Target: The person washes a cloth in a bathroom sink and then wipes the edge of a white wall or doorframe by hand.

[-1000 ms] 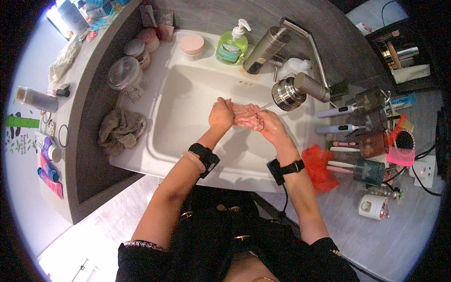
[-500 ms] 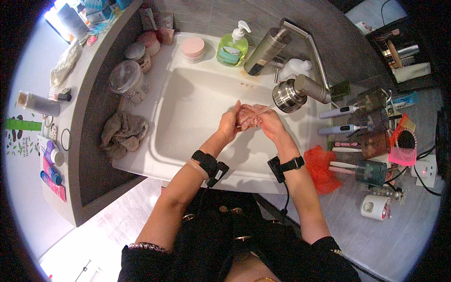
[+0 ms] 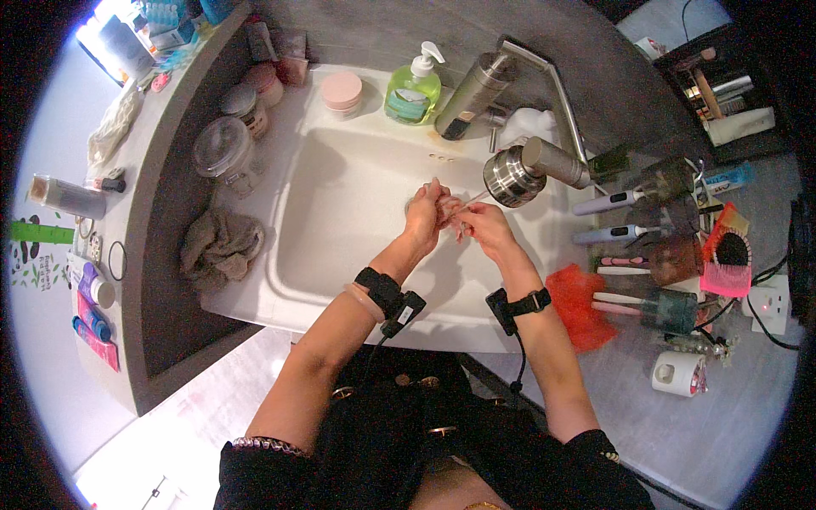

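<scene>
Pink and white, a small bundle [image 3: 450, 212] sits between the left hand [image 3: 422, 214] and the right hand [image 3: 487, 228], and both hold on to it, close together over the white sink [image 3: 327, 204]. Thin water runs onto it from the silver tap [image 3: 514, 176]. Green soap [image 3: 411, 98] stands in a bottle on the sink's back edge.

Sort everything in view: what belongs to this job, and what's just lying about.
In the job:
- left hand
- right hand
- wet pinkish thing between them, too blurred to name
- running water
- tap
- sink

Apparently just lying about:
- soap bottle
- pink-lidded jar
- grey cloth
- red mesh
- pink comb
</scene>
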{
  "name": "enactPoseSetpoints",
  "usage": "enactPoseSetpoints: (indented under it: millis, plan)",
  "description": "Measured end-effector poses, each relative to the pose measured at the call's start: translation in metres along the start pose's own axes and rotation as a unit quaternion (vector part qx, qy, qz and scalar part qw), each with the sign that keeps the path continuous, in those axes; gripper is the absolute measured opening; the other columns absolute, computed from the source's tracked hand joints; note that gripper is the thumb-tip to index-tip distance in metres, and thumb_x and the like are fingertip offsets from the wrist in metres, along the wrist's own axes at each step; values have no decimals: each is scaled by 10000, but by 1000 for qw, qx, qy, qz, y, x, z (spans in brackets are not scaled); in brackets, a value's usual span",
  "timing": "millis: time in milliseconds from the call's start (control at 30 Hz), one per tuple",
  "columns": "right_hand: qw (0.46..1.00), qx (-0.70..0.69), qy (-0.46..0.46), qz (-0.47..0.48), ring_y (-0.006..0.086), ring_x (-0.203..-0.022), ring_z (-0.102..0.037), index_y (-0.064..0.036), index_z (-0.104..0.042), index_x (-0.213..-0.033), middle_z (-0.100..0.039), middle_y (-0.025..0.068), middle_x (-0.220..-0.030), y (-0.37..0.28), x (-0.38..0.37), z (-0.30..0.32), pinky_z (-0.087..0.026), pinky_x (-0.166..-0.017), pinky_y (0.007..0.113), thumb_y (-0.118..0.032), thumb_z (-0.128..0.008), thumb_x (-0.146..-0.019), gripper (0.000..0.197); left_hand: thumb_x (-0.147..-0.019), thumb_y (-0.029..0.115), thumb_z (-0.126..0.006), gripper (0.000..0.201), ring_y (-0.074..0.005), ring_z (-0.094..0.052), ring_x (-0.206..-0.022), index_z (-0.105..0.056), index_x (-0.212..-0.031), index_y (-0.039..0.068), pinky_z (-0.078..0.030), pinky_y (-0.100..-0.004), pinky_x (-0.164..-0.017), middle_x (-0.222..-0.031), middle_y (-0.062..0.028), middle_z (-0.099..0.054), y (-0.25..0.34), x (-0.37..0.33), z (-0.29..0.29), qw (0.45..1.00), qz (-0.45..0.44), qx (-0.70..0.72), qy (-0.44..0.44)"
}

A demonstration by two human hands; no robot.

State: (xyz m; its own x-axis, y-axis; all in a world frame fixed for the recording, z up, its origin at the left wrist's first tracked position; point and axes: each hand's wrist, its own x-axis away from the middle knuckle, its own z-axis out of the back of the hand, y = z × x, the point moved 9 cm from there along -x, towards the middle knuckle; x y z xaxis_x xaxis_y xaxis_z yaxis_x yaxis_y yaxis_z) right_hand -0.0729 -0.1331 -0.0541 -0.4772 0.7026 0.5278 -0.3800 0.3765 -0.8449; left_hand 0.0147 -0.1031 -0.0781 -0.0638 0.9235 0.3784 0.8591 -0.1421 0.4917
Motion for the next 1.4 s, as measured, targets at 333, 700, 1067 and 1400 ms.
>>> enactPoseSetpoints:
  millis: [333,700,1067,1400]
  plan:
    - [908,-402,-117,-22,94,-608,-503,-83,-539,-850,-533,-12,-720,24,-21,-17,-409,-516,242,-162,-483,-860,97,-904,277,-377,330,-322,-503,-731,-526,-878,-17,-406,-401,-669,-813,-174,-552,43,37,-30,773,-274,-558,122]
    - [877,-441,-82,-171,217,-845,-560,-50,-551,-922,-586,73,-905,55,-48,-31,-460,-799,346,-348,-451,-885,317,-861,198,-425,230,-325,-487,-815,-549,-959,30,-371,-424,-743,-946,-147,-545,43,66,-69,615,-348,-707,26]
    - [934,-337,-39,-111,171,-734,-539,-92,-546,-895,-567,47,-849,27,-24,-40,-458,-607,300,-371,-455,-883,293,-899,275,-364,351,-362,-565,-687,-578,-803,15,-452,-442,-639,-694,-185,-578,48,27,-21,684,-190,-689,148]
    - [943,-298,-84,-118,182,-697,-569,-40,-539,-878,-574,59,-798,21,-11,-49,-486,-580,320,-194,-477,-866,167,-823,24,-394,95,-189,-571,-698,-482,-815,-13,-468,-307,-645,-750,-133,-584,58,35,8,893,-201,-380,136]
